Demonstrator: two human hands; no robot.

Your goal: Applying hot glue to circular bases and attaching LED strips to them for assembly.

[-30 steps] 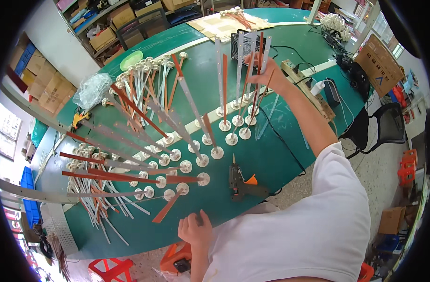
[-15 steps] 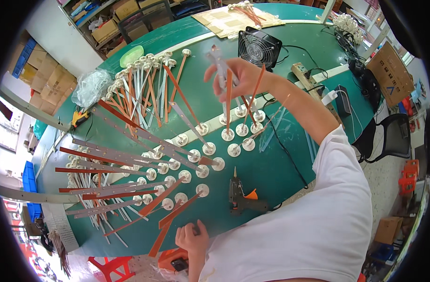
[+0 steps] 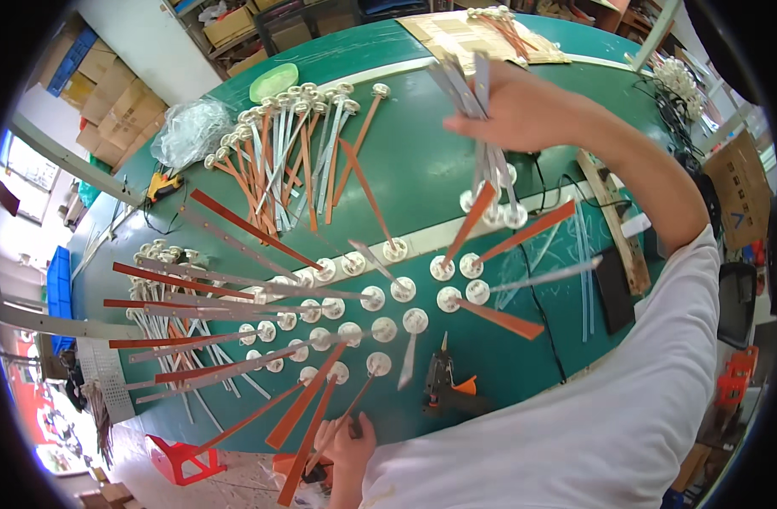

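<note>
My right hand is closed around a bundle of grey strips at the far right of the table. White round bases sit at their lower ends; I cannot tell whether they touch the tabletop. In front of them, a few brown and grey strips stand or lean on white discs. My left hand stays low at the table's near edge, fingers curled, with a small dark thing showing at the thumb. Brown strips slant down beside it. Many more strips on white discs fan out to the left.
A glue gun lies near the front edge. A pile of brown and silver disc-ended strips, a clear plastic bag and a green dish are at the back left. A black cable crosses the right side.
My right hand has moved right and away, the grey strips still in it. The view has shifted, and the black fan is now hidden behind my hand and arm. My left hand has hardly moved.
</note>
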